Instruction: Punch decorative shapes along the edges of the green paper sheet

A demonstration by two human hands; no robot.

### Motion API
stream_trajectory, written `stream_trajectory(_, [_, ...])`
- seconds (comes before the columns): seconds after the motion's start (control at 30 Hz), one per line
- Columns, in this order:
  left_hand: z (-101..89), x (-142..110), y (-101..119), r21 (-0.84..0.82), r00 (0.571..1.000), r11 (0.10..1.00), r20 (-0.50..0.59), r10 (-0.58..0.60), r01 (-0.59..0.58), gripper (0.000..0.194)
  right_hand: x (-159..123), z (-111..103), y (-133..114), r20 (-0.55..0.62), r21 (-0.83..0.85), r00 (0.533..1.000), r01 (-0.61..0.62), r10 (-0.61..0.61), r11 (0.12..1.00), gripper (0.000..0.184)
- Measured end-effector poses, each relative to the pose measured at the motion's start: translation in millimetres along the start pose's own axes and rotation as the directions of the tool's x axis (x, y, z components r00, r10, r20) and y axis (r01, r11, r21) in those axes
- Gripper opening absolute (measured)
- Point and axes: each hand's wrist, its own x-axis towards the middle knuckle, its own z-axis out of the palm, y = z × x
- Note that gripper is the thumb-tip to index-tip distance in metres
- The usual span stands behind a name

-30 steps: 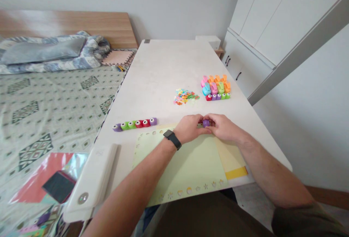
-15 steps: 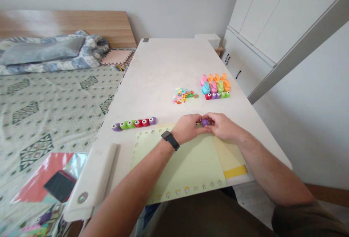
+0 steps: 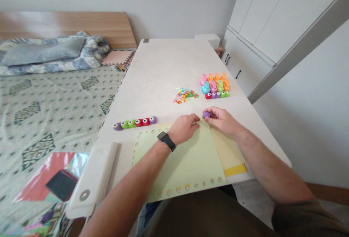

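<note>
My right hand [image 3: 222, 119] holds a small purple craft punch [image 3: 206, 114] between thumb and fingers, just beyond the top right corner of a pale green sheet of paper [image 3: 188, 160]. The punch is apart from my left hand. Cut-out shapes run along the sheet's top, left and bottom borders. My left hand [image 3: 185, 127], with a black watch on the wrist, is closed at the sheet's top edge, thumb and fingers pinching the paper there. Cream and yellow sheets [image 3: 227, 149] lie partly covered beneath the green one.
A row of small punches [image 3: 138, 122] stands left of the paper's top. Colourful paper cut-outs [image 3: 185, 95] lie in a pile ahead, beside a cluster of larger punches [image 3: 215, 84]. A long white device [image 3: 94, 178] occupies the table's left edge, near a bed [image 3: 62, 102].
My right hand has drawn the purple punch up and away from the paper's edge. My left hand has come off the punch and shifted slightly left.
</note>
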Motion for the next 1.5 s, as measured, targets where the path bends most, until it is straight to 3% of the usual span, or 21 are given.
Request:
stream_trajectory(0.13, [-1.0, -1, 1, -0.001, 1.000, 1.000, -0.005, -0.009, 0.009, 0.019, 3, 0, 1, -0.077, 0.214, 0.994, -0.057, 0.075, 0.975, 0.037])
stream_trajectory(0.27, [-0.8, -2, 1, -0.016, 1.000, 1.000, -0.012, -0.003, 0.003, 0.019, 5, -1, 1, -0.075, 0.332, 0.984, -0.127, 0.161, 0.935, 0.034])
stream_trajectory(0.47, [1.0, -4, 2, -0.032, 0.999, 0.999, -0.019, 0.028, -0.028, 0.023, 6, 0, 2, -0.059, 0.468, 0.982, -0.131, 0.178, 0.874, 0.032])
stream_trajectory(0.8, [1.5, 1, 8, 0.016, 0.995, 0.995, 0.004, 0.100, -0.100, 0.035, 5, 3, -1, -0.010, 0.469, 0.982, -0.160, 0.187, 0.869, 0.031])
stream_trajectory(1.03, [-0.6, 2, 6, 0.020, 0.999, 1.000, -0.032, -0.002, 0.003, 0.055, 4, 4, -1, -0.041, 0.455, 0.987, -0.120, 0.155, 0.882, 0.031])
stream_trajectory(1.33, [-2.5, -1, 3, 0.018, 1.000, 1.000, -0.017, -0.015, 0.015, 0.025, 8, -2, 4, -0.184, 0.436, 0.968, -0.078, 0.173, 0.897, 0.032])
stream_trajectory(1.5, [-3.1, -4, 2, 0.039, 1.000, 0.999, -0.021, -0.011, 0.012, 0.022, 11, -5, 10, -0.270, 0.396, 0.940, -0.090, 0.209, 0.914, 0.033])
